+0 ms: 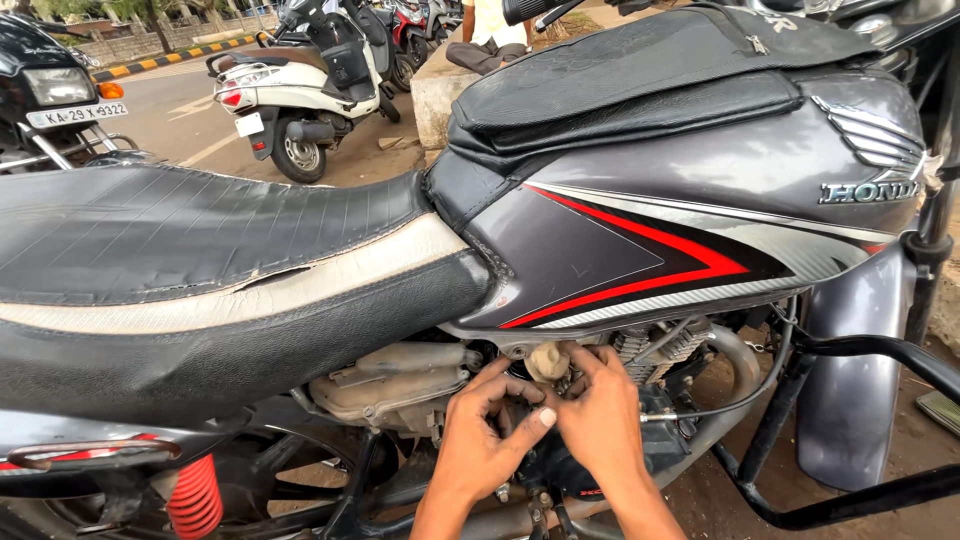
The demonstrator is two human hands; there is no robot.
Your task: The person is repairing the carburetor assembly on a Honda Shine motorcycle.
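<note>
Working: both hands under the fuel tank (700, 190), at the fuel tap (547, 360).
Left hand (487, 430): fingers curled, pinching parts just below the tap.
Right hand (600, 410): fingertips closed beside the tap.
Advice: steady, small, controlled finger pressure looks best.

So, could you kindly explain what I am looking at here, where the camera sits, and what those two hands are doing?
The one picture comes from a camera worn on a person's head, looking down at their own bare hands. They are beside a parked grey motorcycle with a red-striped fuel tank and a worn black seat. Both hands reach under the tank, by the engine. The left hand and the right hand meet at a small beige knob-like part; fingers touch it. Whether either hand grips anything is unclear. A white scooter stands behind.
</note>
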